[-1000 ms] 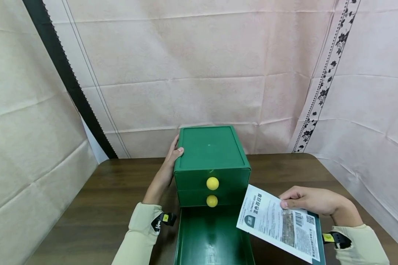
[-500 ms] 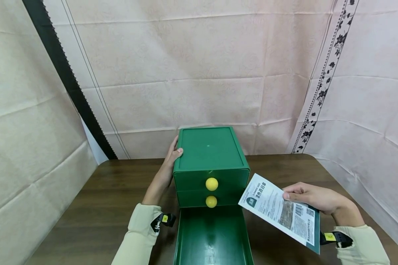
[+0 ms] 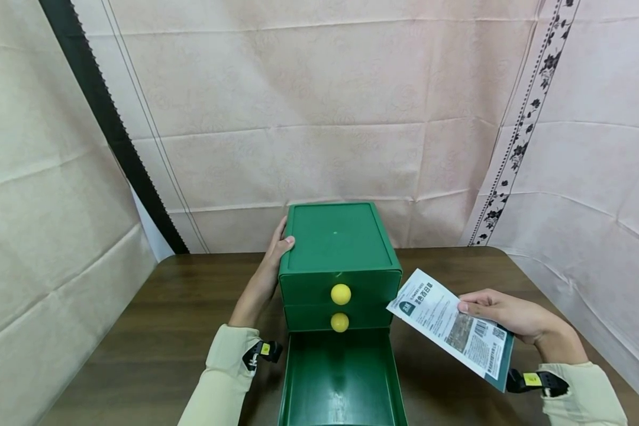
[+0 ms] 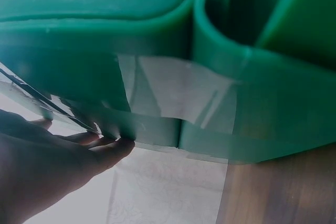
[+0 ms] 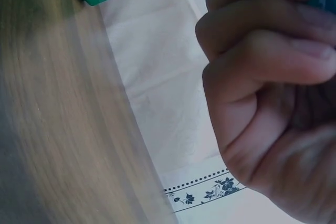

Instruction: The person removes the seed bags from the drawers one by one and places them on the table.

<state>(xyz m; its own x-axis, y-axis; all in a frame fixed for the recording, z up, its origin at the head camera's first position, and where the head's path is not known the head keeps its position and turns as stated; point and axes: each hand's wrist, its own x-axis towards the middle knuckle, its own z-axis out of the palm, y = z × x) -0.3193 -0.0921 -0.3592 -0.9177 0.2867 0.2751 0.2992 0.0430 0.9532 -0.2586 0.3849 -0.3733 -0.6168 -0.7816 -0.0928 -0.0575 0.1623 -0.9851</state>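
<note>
A green box with drawers (image 3: 341,239) stands on the table, two yellow knobs (image 3: 341,294) on its front. Its bottom drawer (image 3: 342,381) is pulled out toward me, with nothing seen inside. My left hand (image 3: 268,269) rests against the box's left side, thumb at the top edge; in the left wrist view its fingers (image 4: 113,153) lie extended along the wall. To the right of the box, my right hand (image 3: 503,313) pinches a flat white and teal printed packet (image 3: 442,322) by its upper edge, above the table. The right wrist view shows those fingers (image 5: 262,51) curled.
Brown wood-grain table (image 3: 191,331) lies under everything. Pale cloth (image 3: 325,106) hangs behind and on both sides, with a black strip (image 3: 112,124) at left and a floral band (image 3: 522,136) at right. The pulled-out drawer runs past the bottom of the head view.
My right hand has raised the packet slightly and moved it away from the open drawer, to the right and farther back. My left hand and the box have kept their places.
</note>
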